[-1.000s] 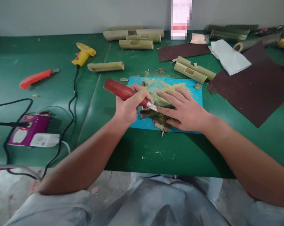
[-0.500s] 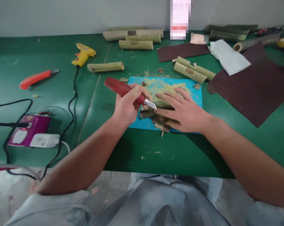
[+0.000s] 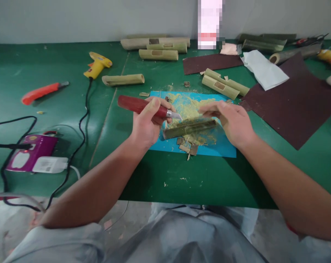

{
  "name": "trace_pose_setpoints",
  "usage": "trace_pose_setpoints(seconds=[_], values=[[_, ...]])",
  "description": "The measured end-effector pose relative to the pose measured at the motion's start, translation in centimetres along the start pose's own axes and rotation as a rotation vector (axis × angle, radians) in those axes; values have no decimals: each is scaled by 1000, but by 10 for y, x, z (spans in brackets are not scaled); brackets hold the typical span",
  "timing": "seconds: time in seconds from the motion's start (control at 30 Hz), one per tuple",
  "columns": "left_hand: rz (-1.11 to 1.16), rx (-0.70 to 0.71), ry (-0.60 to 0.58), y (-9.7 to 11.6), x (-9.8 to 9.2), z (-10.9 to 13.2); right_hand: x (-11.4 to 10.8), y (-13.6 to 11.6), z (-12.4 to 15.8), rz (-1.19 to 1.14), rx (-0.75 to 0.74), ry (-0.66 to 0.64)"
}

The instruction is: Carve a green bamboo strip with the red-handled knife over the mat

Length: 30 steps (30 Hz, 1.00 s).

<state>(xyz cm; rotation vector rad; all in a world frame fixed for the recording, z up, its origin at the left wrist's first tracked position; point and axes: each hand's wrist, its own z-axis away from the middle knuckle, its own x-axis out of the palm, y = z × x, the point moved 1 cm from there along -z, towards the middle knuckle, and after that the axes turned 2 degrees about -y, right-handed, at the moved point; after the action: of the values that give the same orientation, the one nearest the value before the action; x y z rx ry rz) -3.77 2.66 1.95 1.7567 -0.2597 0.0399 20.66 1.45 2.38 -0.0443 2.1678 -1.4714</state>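
Observation:
My left hand is wrapped round the red wooden handle of a carving knife, its short metal blade pointing right. Beneath the blade a dark green-brown bamboo piece lies on a blue sheet. My right hand hovers above the sheet's right side, fingers stretched out to the left and a little blurred, holding nothing. Pale shavings cover the sheet behind the bamboo piece. Several small bamboo chips lie in front of it.
Cut bamboo tubes lie along the back, with two more right of centre. A yellow glue gun, an orange utility knife and a purple power box with cables are at left. Brown sheets and a white tissue lie right.
My right hand has lifted off the bamboo piece and drawn back to the right, uncovering it. The knife handle has levelled and its blade has risen slightly.

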Motion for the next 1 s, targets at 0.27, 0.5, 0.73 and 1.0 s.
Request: trace_pose_setpoints(seconds=[0.27,0.5,0.73,1.0], values=[[37,45,7,-2,2,1,-20,-2,-6,-68,-112,-256],[16,49,-51,-3,1,2,-16,-8,-4,340,-258,-204],[77,28,-149,9,8,6,-14,-8,-4,338,-233,-205],[75,46,-170,23,23,25,-5,-17,0,110,-135,-268]])
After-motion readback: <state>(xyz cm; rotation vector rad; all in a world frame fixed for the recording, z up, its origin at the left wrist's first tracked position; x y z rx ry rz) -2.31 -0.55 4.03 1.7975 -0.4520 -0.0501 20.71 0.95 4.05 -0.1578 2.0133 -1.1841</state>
